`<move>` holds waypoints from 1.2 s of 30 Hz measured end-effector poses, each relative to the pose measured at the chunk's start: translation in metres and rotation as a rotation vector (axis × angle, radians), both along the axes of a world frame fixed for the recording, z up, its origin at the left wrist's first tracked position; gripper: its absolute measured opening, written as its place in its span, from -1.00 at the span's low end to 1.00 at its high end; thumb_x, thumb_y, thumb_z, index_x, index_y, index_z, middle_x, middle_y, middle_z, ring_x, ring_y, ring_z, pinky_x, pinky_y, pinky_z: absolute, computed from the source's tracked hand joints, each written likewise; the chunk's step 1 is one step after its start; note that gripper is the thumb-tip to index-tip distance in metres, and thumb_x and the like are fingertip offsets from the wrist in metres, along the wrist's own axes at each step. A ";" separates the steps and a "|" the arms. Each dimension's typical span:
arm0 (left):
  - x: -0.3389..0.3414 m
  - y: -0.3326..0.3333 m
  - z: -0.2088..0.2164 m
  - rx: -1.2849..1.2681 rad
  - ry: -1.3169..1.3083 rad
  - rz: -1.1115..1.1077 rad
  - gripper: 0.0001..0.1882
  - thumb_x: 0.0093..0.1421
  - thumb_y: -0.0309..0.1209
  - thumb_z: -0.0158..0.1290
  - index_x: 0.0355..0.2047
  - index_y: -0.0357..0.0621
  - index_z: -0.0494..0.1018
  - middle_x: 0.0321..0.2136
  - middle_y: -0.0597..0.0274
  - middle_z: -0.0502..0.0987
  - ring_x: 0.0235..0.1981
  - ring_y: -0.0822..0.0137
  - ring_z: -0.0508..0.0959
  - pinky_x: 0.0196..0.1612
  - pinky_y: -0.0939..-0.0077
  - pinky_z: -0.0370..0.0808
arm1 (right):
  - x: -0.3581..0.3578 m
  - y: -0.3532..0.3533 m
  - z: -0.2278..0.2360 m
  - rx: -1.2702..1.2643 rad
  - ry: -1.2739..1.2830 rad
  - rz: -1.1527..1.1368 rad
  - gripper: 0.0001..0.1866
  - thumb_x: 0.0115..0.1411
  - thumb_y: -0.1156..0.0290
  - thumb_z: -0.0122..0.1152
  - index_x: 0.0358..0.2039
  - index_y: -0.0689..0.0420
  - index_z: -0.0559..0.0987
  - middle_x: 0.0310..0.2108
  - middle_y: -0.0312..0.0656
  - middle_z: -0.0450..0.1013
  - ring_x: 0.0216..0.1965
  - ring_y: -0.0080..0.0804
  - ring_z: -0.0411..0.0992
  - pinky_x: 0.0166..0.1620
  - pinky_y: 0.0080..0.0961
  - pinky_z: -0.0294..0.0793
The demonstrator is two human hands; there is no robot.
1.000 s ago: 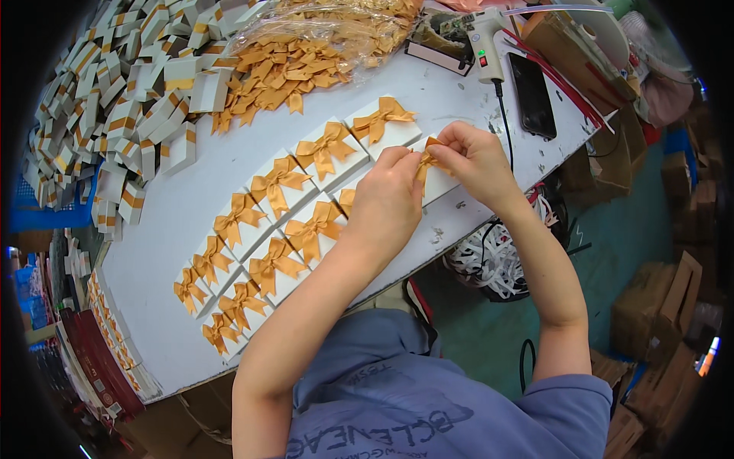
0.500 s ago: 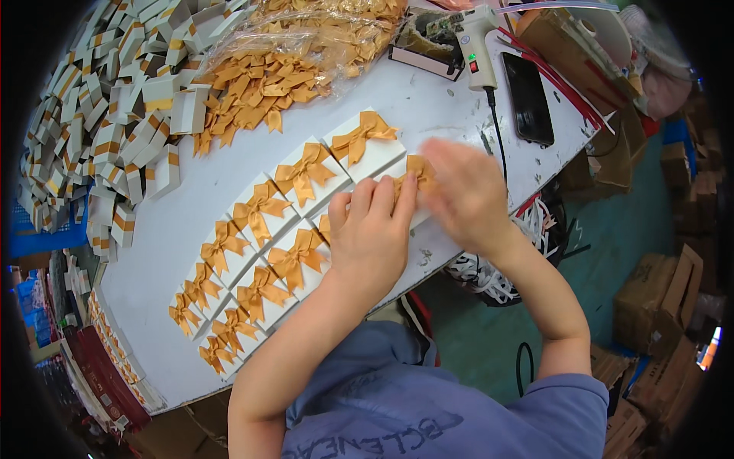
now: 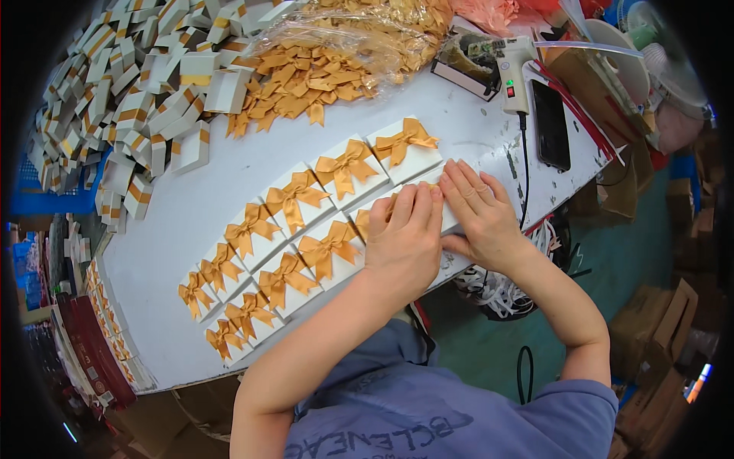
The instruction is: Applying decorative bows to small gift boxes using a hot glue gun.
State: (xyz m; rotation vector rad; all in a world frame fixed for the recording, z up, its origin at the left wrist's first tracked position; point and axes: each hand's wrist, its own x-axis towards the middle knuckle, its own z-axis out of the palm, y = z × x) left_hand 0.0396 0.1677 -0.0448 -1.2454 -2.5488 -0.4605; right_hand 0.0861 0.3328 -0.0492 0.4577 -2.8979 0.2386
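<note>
Two rows of small white gift boxes, each topped with a gold ribbon bow, lie side by side on the table; one far-row box shows its bow in full. My left hand rests on the right part of the near row, fingers laid over the boxes and partly covering a gold bow. Against the right end of that row lies my right hand, its fingers stretched out and its thumb apart. The fingertips of both hands almost meet. What lies directly under them is hidden.
A heap of white boxes with gold bands fills the far left. Beside it, loose gold bows spill from a clear plastic bag. A glue gun with a cord and a black phone lie at the far right.
My right hand, blurred and raised over the end bow before, now lies flat against the row's end. My left hand stays on the boxes. The view has shifted, so the table scene appears moved.
</note>
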 end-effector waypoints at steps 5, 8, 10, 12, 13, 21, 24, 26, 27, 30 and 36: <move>-0.004 -0.007 0.003 0.094 -0.062 -0.027 -0.57 -0.07 -0.38 0.00 -0.16 -0.32 0.39 -0.17 0.12 0.40 -0.06 0.25 0.31 -0.05 0.32 0.14 | -0.011 0.001 0.029 -0.019 0.039 0.075 -0.23 -0.05 0.08 0.17 0.10 0.27 0.24 0.16 0.01 0.12 0.22 -0.16 0.04 0.17 -0.23 -0.01; -0.012 -0.009 0.009 0.171 -0.138 -0.058 -0.62 -0.06 -0.39 0.01 -0.19 -0.29 0.39 -0.17 0.13 0.38 -0.07 0.23 0.31 -0.06 0.32 0.16 | -0.026 0.000 0.035 -0.220 0.124 0.125 -0.33 0.02 0.22 0.09 0.11 0.28 0.22 0.18 0.03 0.09 0.24 -0.15 0.00 0.18 -0.21 -0.06; -0.026 -0.012 0.016 0.194 -0.093 -0.034 -0.63 -0.06 -0.39 0.02 -0.20 -0.28 0.39 -0.17 0.14 0.38 -0.07 0.22 0.31 -0.07 0.32 0.16 | -0.039 0.002 0.033 -0.104 0.020 0.055 -0.39 0.05 0.32 0.02 0.12 0.27 0.20 0.19 0.04 0.06 0.25 -0.13 -0.02 0.19 -0.20 -0.08; -0.042 -0.015 0.018 0.172 0.011 0.024 -0.62 -0.05 -0.40 0.02 -0.18 -0.28 0.39 -0.14 0.14 0.37 -0.07 0.21 0.32 -0.06 0.31 0.17 | -0.053 0.000 0.034 -0.071 0.028 0.069 -0.40 0.07 0.31 0.00 0.12 0.27 0.20 0.19 0.04 0.06 0.25 -0.13 -0.02 0.19 -0.20 -0.08; -0.046 -0.015 0.018 0.173 0.008 0.023 -0.62 -0.05 -0.40 0.02 -0.18 -0.28 0.39 -0.14 0.14 0.37 -0.07 0.21 0.32 -0.06 0.31 0.17 | -0.060 -0.001 0.034 -0.038 0.036 0.083 -0.41 0.09 0.30 -0.02 0.12 0.27 0.19 0.20 0.05 0.05 0.25 -0.13 -0.02 0.18 -0.20 -0.07; -0.061 -0.028 0.012 -0.136 0.006 -0.006 -0.54 -0.05 -0.37 -0.02 -0.14 -0.40 0.37 -0.12 0.07 0.39 -0.08 0.24 0.35 0.02 0.27 0.16 | -0.081 -0.025 0.003 0.017 -0.098 0.113 -0.22 0.08 -0.06 -0.02 0.17 0.21 0.12 0.23 0.01 -0.02 0.27 -0.17 -0.08 0.23 -0.10 -0.14; -0.058 -0.029 0.008 -0.070 -0.105 0.023 -0.53 -0.08 -0.40 0.00 -0.12 -0.34 0.34 -0.08 0.00 0.39 -0.05 0.19 0.37 0.02 0.22 0.18 | -0.079 -0.024 0.001 0.069 -0.168 0.055 -0.16 0.06 -0.10 -0.01 0.21 0.18 0.05 0.25 0.00 -0.08 0.29 -0.17 -0.15 0.24 -0.07 -0.20; -0.049 -0.032 0.009 -0.005 -0.138 -0.011 -0.55 -0.07 -0.41 -0.01 -0.12 -0.35 0.34 -0.10 -0.04 0.40 -0.05 0.16 0.38 0.00 0.27 0.22 | -0.076 -0.019 0.002 0.081 -0.182 0.058 -0.15 0.06 -0.08 0.00 0.22 0.18 0.03 0.26 -0.01 -0.09 0.30 -0.15 -0.17 0.24 -0.07 -0.22; -0.040 -0.038 0.010 0.097 -0.098 -0.024 -0.55 -0.06 -0.42 -0.01 -0.13 -0.36 0.34 -0.10 -0.06 0.40 -0.04 0.13 0.37 0.00 0.28 0.24 | -0.076 -0.017 -0.002 0.092 -0.190 0.056 -0.15 0.06 -0.06 0.00 0.22 0.18 0.02 0.26 -0.01 -0.09 0.30 -0.14 -0.17 0.25 -0.08 -0.23; 0.005 -0.084 0.030 0.234 -0.141 -0.027 -0.55 -0.08 -0.44 0.03 -0.13 -0.36 0.34 -0.10 -0.08 0.38 -0.03 0.08 0.36 0.00 0.26 0.25 | -0.073 -0.015 0.010 0.016 -0.214 0.086 -0.16 0.06 0.03 0.04 0.23 0.18 -0.02 0.26 0.01 -0.11 0.30 -0.12 -0.19 0.24 -0.07 -0.26; 0.023 -0.247 0.030 0.221 -0.191 0.424 -0.42 -0.02 -0.48 0.06 0.04 -0.35 0.22 0.02 -0.11 0.28 0.06 -0.05 0.27 0.09 0.17 0.17 | -0.078 -0.095 0.069 -0.411 0.157 0.152 -0.29 -0.03 0.39 0.18 0.15 0.26 0.18 0.19 0.08 0.07 0.24 -0.05 0.00 0.20 -0.35 0.03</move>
